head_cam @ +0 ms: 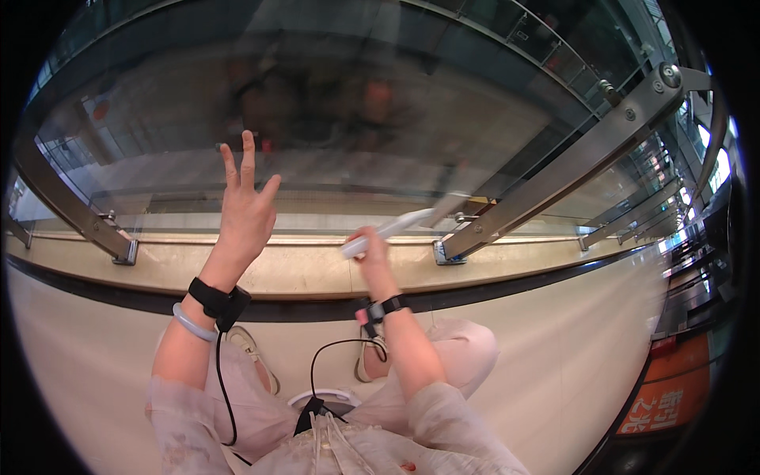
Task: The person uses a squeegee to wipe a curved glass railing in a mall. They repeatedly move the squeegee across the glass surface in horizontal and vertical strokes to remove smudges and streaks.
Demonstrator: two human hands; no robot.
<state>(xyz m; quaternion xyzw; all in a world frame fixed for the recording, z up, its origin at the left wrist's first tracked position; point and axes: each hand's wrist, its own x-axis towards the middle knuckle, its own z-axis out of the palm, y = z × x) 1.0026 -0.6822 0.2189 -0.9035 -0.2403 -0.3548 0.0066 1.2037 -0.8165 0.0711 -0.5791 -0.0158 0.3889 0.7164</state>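
Observation:
My left hand [246, 205] is raised in front of a glass balustrade panel [332, 172], with its fingers apart and nothing held. Whether the fingertips touch the glass, I cannot tell. To the right and lower, my right hand [373, 255] grips the handle of a white hand-held tool [405, 225]. That tool points up and right toward the glass; its flat pale far end is blurred, so its exact kind is unclear. Below both hands runs a beige stone ledge [303, 276] at the foot of the glass.
Metal posts flank the panel, one left [77, 196] and one right [552, 172]. A black cable [218, 380] hangs from my left wrist device. Between my legs is a white-rimmed object [323, 393]. An orange panel [665, 380] with writing stands far right on the pale floor [552, 344].

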